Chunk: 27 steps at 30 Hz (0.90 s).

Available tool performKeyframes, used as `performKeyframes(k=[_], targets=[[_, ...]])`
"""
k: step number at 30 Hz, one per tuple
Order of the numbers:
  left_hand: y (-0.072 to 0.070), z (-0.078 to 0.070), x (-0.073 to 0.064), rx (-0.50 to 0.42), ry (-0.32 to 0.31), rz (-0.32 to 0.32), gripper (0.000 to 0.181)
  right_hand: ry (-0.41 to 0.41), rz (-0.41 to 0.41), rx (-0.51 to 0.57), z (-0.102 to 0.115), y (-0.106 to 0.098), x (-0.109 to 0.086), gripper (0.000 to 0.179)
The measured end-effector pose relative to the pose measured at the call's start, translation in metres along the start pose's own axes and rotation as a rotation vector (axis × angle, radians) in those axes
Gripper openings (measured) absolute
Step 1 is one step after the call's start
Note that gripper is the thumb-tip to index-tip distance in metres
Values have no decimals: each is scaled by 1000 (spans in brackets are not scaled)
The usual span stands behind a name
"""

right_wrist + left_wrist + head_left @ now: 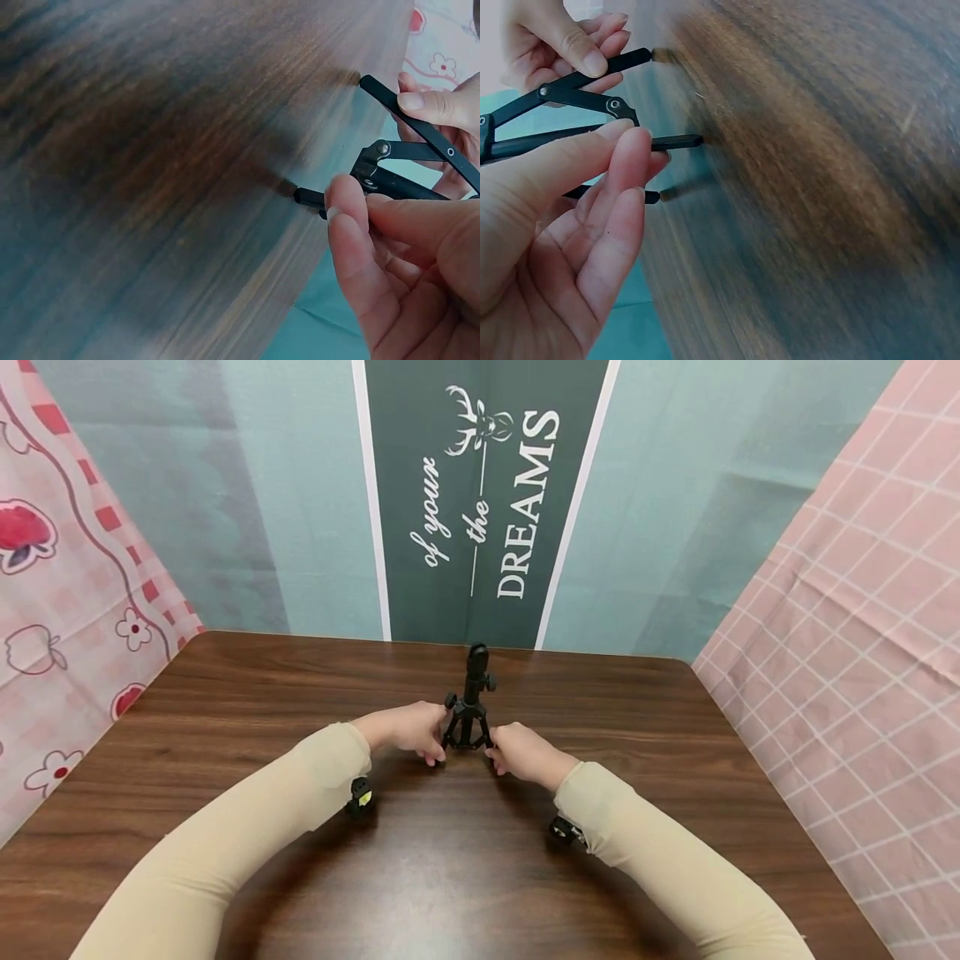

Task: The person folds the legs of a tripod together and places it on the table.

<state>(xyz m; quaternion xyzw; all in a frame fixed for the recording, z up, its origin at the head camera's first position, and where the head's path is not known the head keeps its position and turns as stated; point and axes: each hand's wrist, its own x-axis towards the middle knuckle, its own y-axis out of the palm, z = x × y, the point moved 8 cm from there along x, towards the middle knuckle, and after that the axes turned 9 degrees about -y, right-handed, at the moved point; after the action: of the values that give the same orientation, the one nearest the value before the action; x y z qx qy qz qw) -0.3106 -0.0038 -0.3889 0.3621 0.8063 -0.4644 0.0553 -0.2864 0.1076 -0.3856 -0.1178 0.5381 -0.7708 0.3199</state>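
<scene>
A small black tripod stands upright near the middle of the table, its legs spread. My left hand pinches one leg near its foot between thumb and fingers. On the opposite side my right hand pinches another leg the same way. The left wrist view also shows the third leg's foot beyond my left fingers. Hinged braces join the legs to the centre column. In the head view, knobs stick out from the column.
The brown wood-grain table runs to a blue-green curtain behind the tripod. A patterned pink cloth hangs at the left, a pink checked one at the right. Small black wrist devices sit under both sleeves.
</scene>
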Motion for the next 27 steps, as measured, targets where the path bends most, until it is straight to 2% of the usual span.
performKeyframes(k=[6, 14, 27], targets=[[1, -1, 1, 0, -8, -9, 25, -31, -22, -11, 1, 1, 0, 16], [-1, -2, 0, 22, 0, -17, 19, -51, -13, -17, 4, 0, 1, 20], [1, -5, 1, 11, 4, -20, 16, -34, -9, -15, 4, 0, 0, 20]])
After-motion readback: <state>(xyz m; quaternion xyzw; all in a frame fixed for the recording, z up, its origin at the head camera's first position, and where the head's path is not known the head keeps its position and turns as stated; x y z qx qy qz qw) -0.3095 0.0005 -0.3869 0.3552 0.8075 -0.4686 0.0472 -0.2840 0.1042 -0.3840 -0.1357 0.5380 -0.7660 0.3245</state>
